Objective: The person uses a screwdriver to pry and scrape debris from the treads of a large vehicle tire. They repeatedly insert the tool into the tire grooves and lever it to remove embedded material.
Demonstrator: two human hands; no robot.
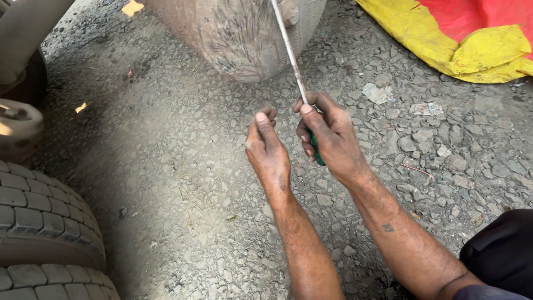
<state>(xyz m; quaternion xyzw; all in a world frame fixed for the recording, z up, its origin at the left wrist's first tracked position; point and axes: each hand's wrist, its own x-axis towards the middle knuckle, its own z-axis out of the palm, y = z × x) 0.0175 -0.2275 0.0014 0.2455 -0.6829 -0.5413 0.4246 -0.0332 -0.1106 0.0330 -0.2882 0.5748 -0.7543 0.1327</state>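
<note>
Green-handled screwdriver (300,83), long thin metal shaft, held in the right hand (327,136): fingers curled tight around the handle, thumb pressed along the base of the shaft, only a sliver of green showing below the palm. Shaft runs up and slightly left from the fist, its far end against a worn, scuffed rubber surface (239,39) (a tyre sidewall or similar, pale with dust) at the top of the view; the tip itself is cut off by the frame edge. Left hand (267,147): just beside the right, not touching the tool, fingers loosely curled inward with the thumb raised, nothing visibly held. Ground (183,166): cracked, stony, grey-brown dirt with small litter scraps. Lower left: two stacked treaded tyres (39,222). Left edge: part of a wheel hub (16,128), partly out of view. Upper right: crumpled yellow and red sheet (466,39) lying on the ground, well apart from both hands.
</note>
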